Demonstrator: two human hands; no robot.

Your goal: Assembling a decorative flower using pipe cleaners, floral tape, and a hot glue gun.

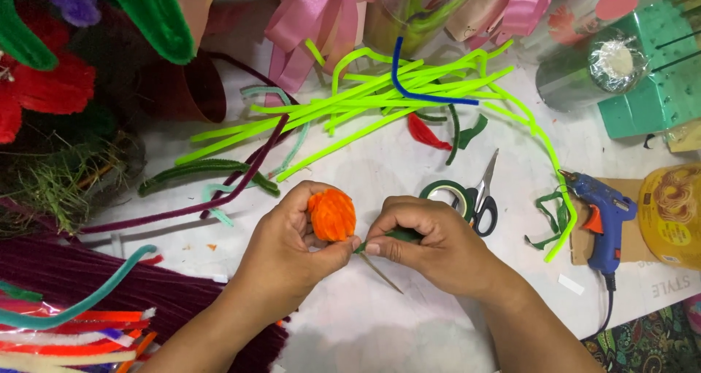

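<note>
Left hand [292, 245] fingers clamping orange pipe-cleaner bud [332, 214]; right hand [427, 245] pinching green-wrapped stem [387, 240], axis running toward 4 o'clock from bud.

White tabletop [380, 168] under soft, even light — cluttered at the edges, bare near the middle. Patterned dark cloth [650, 344] at the lower right corner. Beyond that, no wall, floor or window in view.

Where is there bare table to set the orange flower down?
Bare patches: the white table between the forearms, below the left hand and right hand, and just above the hands, under the lime pipe cleaners. Crowded: around the scissors, glue gun and the left-side stems.
</note>
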